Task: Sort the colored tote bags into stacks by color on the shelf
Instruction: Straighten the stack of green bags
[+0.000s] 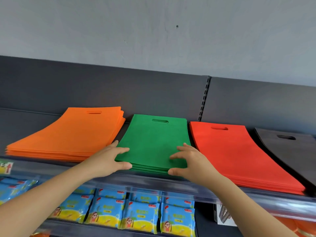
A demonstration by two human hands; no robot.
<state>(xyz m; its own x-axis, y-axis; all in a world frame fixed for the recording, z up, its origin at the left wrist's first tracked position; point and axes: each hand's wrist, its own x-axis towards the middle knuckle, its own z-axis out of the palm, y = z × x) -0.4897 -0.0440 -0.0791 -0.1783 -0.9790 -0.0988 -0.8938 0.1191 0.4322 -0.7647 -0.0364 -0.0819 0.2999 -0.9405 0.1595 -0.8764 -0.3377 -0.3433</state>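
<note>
Head view put us at the shelf (25,129), where four piles of tote bags lay in a row across the middle of the frame: the orange stack (71,134) at centre left, the green stack (153,142) in the centre, the red stack (239,151) at centre right, and a dark stack (289,151) cut off by the right edge; each pile held one colour only, so we judged the sorting nearly done.

Our left hand (111,159) was clamped on the near left corner of the green stack, fingers on top and thumb against the front edge; our right hand (186,161) pinched the near right corner the same way; we took this two-corner hold as a way to square the pile and keep its thin, limp sheets from sliding apart.

Room was tight at the sides; the green stack sat just beside the orange one and close to the red one, with narrow strips of bare shelf between; its handle end lay near the back panel (102,91), and its near edge reached the clear front rail (153,183); we judged any shift should be small, lest a corner ride onto a neighbour or sheets spill toward the snack packets (140,216) in the lower part of the frame.
</note>
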